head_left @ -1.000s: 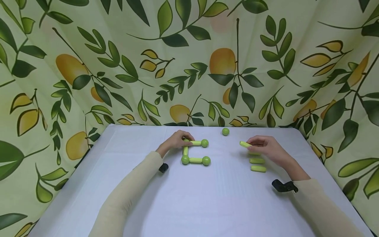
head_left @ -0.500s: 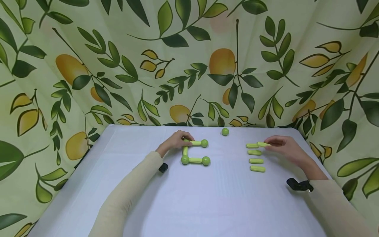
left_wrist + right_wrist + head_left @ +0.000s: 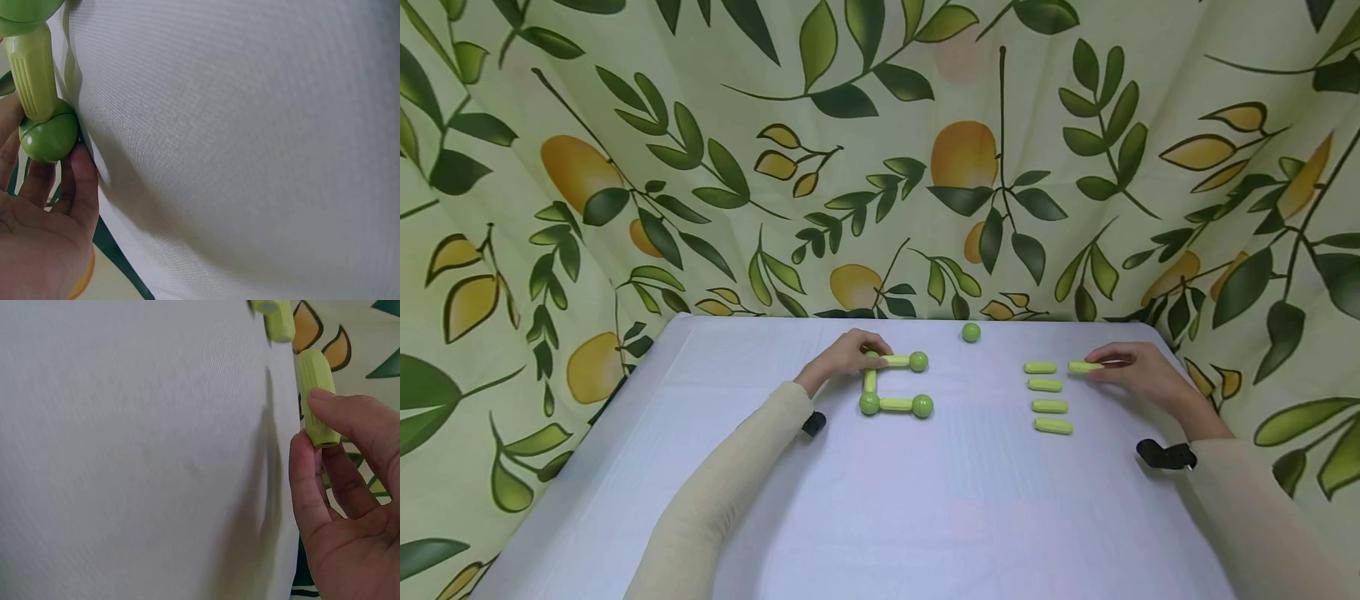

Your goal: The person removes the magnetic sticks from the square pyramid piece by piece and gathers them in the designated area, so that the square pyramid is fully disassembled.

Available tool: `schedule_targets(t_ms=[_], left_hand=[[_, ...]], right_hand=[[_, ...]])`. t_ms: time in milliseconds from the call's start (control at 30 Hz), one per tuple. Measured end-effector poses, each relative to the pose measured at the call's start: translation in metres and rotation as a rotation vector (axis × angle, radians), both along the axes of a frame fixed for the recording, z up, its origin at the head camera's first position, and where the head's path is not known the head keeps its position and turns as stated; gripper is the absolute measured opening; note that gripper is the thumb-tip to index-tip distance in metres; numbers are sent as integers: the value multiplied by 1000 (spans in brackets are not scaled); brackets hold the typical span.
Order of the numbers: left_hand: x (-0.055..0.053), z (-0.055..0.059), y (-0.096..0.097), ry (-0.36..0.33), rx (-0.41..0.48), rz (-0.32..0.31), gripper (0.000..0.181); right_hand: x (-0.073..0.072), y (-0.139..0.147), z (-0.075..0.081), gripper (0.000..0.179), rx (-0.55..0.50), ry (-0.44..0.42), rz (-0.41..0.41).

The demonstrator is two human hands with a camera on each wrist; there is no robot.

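My left hand (image 3: 848, 353) grips the far-left green ball (image 3: 51, 134) of a joined C-shaped frame made of green balls and ribbed yellow-green rods. One rod (image 3: 870, 382) of that frame runs toward me to a near-left ball (image 3: 869, 403). From each left ball a rod reaches right to another ball (image 3: 918, 361). At the right, my right hand (image 3: 1138, 375) pinches a loose ribbed rod (image 3: 317, 400) between thumb and fingers; a hole shows in its end. Left of that hand, several matching rods (image 3: 1049, 407) lie in a column on the table.
A single loose green ball (image 3: 972, 332) sits near the back edge of the white-covered table (image 3: 925, 500). Behind the table hangs a leaf-and-fruit patterned curtain (image 3: 880, 167). A black strap mount (image 3: 1165, 455) is at my right wrist.
My right hand has moved right with its rod, away from the column, uncovering the rods there. The left hand keeps its grip on the frame's ball in the same place.
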State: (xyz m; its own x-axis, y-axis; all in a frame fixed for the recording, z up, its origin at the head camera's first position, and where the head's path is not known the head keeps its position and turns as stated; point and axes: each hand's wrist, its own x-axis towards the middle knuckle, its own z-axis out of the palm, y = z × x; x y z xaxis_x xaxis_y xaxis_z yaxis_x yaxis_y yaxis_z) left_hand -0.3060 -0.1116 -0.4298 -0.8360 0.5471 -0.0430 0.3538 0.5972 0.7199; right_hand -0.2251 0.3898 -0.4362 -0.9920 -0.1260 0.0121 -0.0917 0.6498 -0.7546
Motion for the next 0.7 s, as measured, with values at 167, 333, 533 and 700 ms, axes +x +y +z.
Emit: schedule_targets(t_ms=[167,333,533,700], left_hand=[[1,1,-1,3,-3,-2,14],[0,1,-1,-6,-2,1,15],[1,1,0,-18,-14,17,15],[1,1,0,-19,-18,21,14]], right_hand=[[-4,3,-3,37,18,-14,-24],[-7,6,-7,38,38,-22,-33],[-9,11,-11,36,41,-10,-41],[-11,16,-13,32,54,23,-31]])
